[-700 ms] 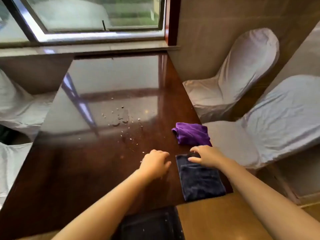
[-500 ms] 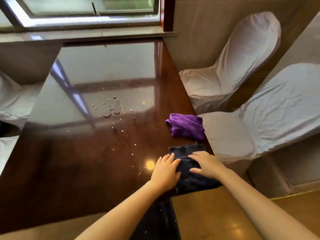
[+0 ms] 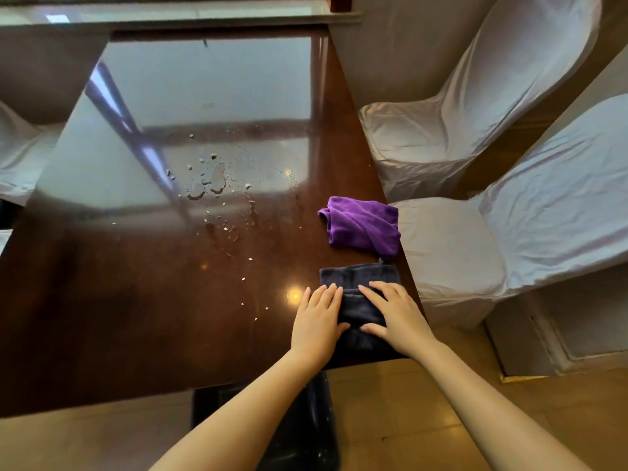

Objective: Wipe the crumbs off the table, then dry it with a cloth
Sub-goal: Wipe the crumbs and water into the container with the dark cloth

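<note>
A dark navy cloth [image 3: 358,278] lies flat at the near right corner of the glossy dark wooden table [image 3: 136,300]. My left hand [image 3: 317,322] rests on its left edge and my right hand [image 3: 396,312] lies on its right half, thumbs pinching the cloth between them. A crumpled purple cloth [image 3: 362,226] sits just beyond, at the table's right edge. Crumbs and water drops [image 3: 217,192] are scattered across the table's middle, with a few crumbs [image 3: 243,278] nearer my hands.
Two chairs in white covers [image 3: 441,130] [image 3: 509,239] stand close along the table's right side. Another covered chair [image 3: 17,158] is at the left. A dark bin [image 3: 306,430] stands on the floor under the near edge. A window sill [image 3: 170,11] runs behind.
My left hand moved right from the bare table onto the navy cloth. Both hands now press and pinch it. The view tilted downward.
</note>
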